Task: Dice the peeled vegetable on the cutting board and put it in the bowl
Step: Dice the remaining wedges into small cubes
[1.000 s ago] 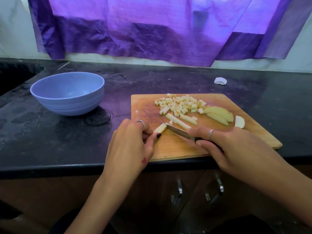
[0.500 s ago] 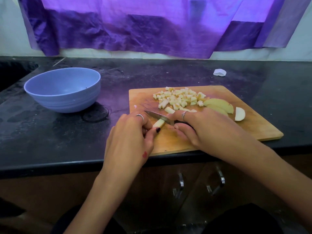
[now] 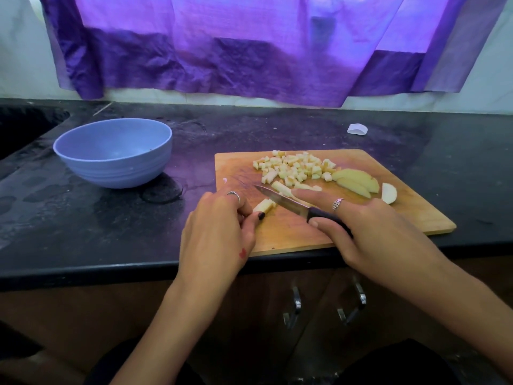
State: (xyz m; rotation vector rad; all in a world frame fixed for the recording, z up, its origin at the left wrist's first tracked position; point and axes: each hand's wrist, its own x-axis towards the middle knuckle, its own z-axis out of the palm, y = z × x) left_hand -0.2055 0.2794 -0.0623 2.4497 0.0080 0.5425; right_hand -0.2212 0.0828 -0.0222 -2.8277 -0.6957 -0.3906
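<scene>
A wooden cutting board (image 3: 410,190) lies on the black counter. On its near left, my left hand (image 3: 219,232) pinches a pale vegetable strip (image 3: 264,206) against the board. My right hand (image 3: 369,232) grips a knife (image 3: 283,201) by its dark handle, index finger stretched along the blade, which lies just right of that strip. A heap of diced pieces (image 3: 294,168) sits at the back of the board. More strips (image 3: 283,188) lie behind the blade, and a few slices (image 3: 358,182) rest to the right. The blue bowl (image 3: 113,152) stands empty on the left.
A dark sink (image 3: 25,126) is sunk into the counter at far left. A small white scrap (image 3: 357,129) lies behind the board. Purple curtain (image 3: 249,51) hangs over the back wall. Cabinet handles (image 3: 295,304) sit below the counter edge.
My right hand slid the knife left along the board, then drew back right, so the blade now lies beside the strip my left hand keeps pinching. The camera tilted slightly.
</scene>
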